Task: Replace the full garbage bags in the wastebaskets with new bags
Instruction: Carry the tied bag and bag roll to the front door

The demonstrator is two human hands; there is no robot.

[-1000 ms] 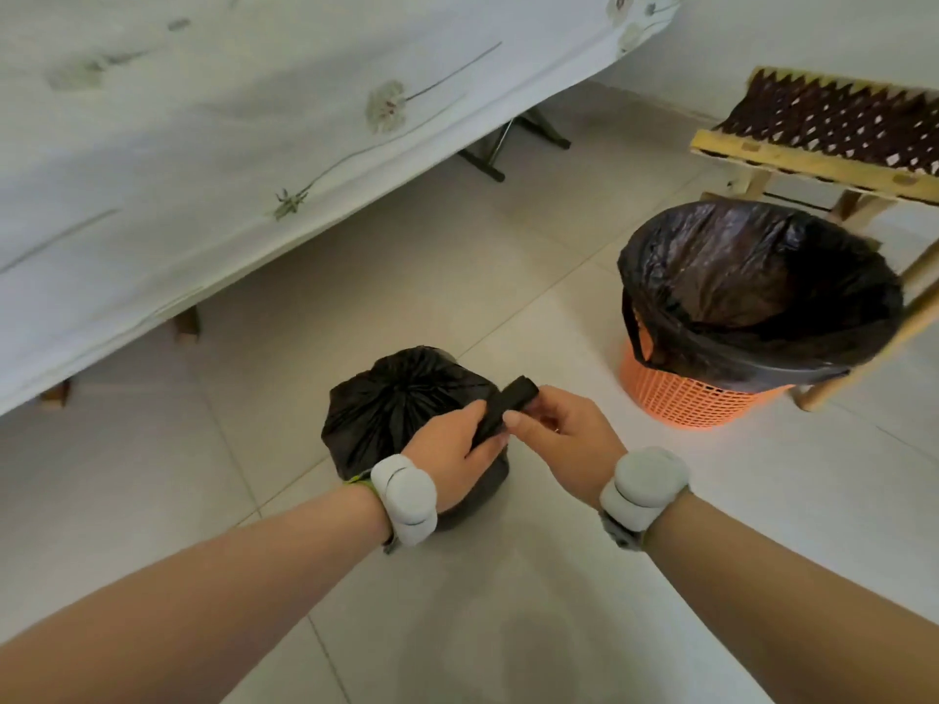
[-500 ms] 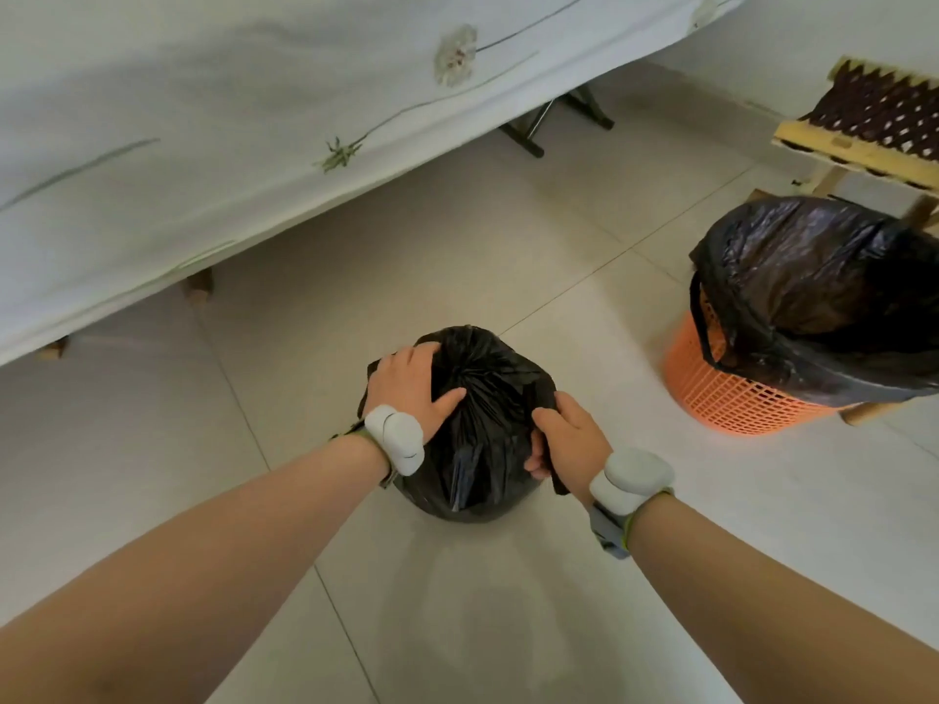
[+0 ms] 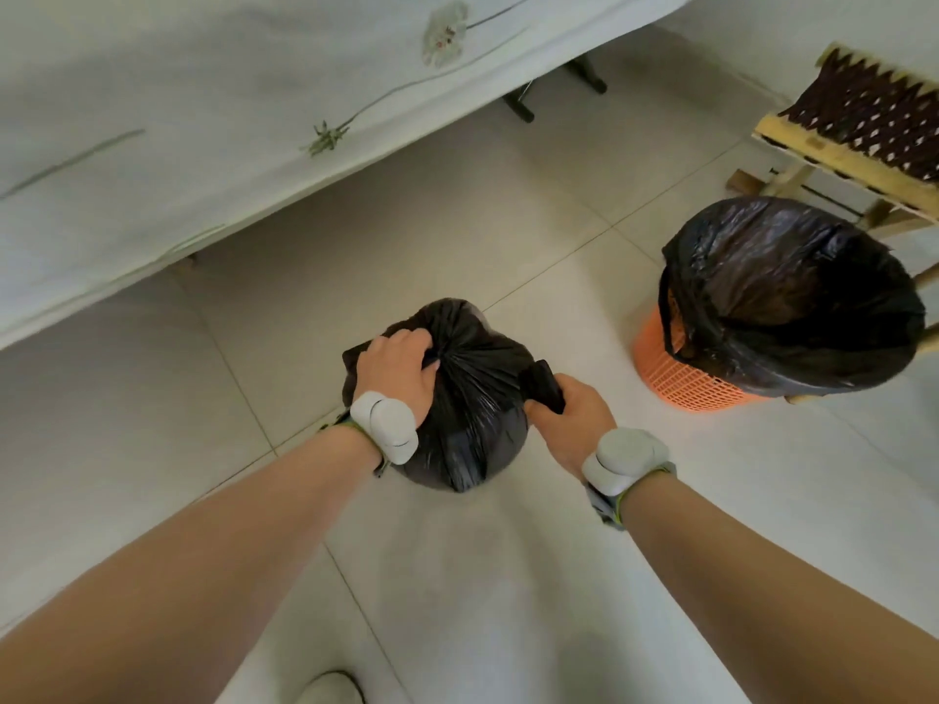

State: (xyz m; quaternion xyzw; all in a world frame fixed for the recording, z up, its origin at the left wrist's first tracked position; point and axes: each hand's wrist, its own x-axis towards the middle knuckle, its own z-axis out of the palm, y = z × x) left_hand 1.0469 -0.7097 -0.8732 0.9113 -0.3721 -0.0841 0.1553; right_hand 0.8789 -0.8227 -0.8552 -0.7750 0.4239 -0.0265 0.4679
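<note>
I have one view to work from, the wide-angle camera worn on the person's head. It faces forward and steeply down onto the tiled floor [image 3: 508,221], close above the black bag [image 3: 472,398], which is within arm's reach near frame centre. From the bag, the orange wastebasket [image 3: 676,378] lies at 2 o'clock and the bed sheet [image 3: 203,119] at 11 o'clock.

Glossy black plastic bag [image 3: 472,398], orange plastic mesh basket [image 3: 676,378], smooth tiled floor [image 3: 457,236]
</note>
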